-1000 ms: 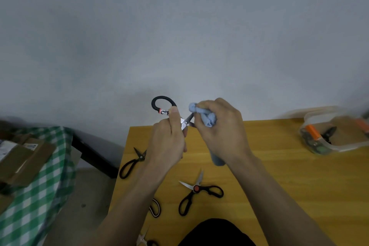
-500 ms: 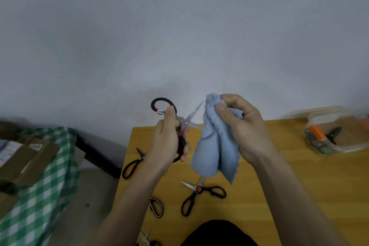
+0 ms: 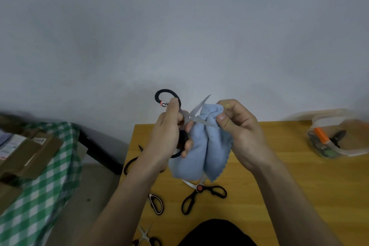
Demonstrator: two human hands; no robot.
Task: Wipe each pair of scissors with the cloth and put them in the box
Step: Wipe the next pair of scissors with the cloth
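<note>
On the yellow table [image 3: 299,185] the clear box [image 3: 339,138] sits at the far right edge — well apart from both hands, nearer the right. The blue cloth [image 3: 201,152] hangs from the right hand [image 3: 237,132], pinched around one blade. The left hand [image 3: 167,136] grips the handles of the opened scissors [image 3: 191,116] — blades splayed rightward.

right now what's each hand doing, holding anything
Left hand: closed on the handles of the black scissors, blades spread open.
Right hand: closed on the blue cloth, pinching it against the lower blade.
</note>
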